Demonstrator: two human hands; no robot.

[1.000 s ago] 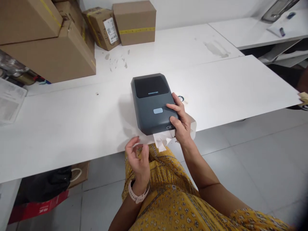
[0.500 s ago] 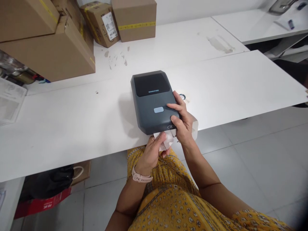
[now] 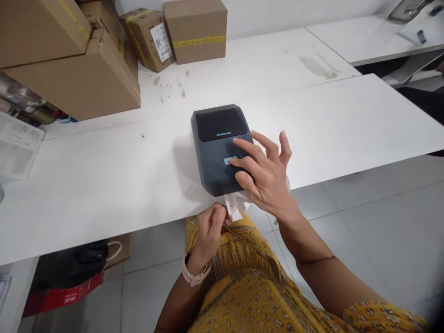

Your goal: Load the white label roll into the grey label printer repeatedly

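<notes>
A dark blue-grey label printer (image 3: pixel 215 171) with a black window panel sits near the front edge of the white table. My right hand (image 3: pixel 265 173) is spread over its right side, fingers apart, with one fingertip on the light blue button (image 3: pixel 229 160). Crumpled white paper (image 3: pixel 236 206) hangs from the printer's front, below the table edge. Beside the paper's left edge is my left hand (image 3: pixel 210 226), its fingers curled closed. Whether they pinch the paper is hidden. A pale pink watch band (image 3: pixel 196 279) is on the left wrist.
Cardboard boxes (image 3: pixel 114 85) are stacked at the back left, with a taped box (image 3: pixel 196 51) against the wall. A clear plastic container (image 3: pixel 21 143) stands at the left edge. Under the table are a black bag (image 3: pixel 78 263) and a red box (image 3: pixel 62 298).
My right hand has left the printer's front right corner and moved onto its top, at the button. My left hand has let go of its earlier thumb hold on the paper and shifted down and left.
</notes>
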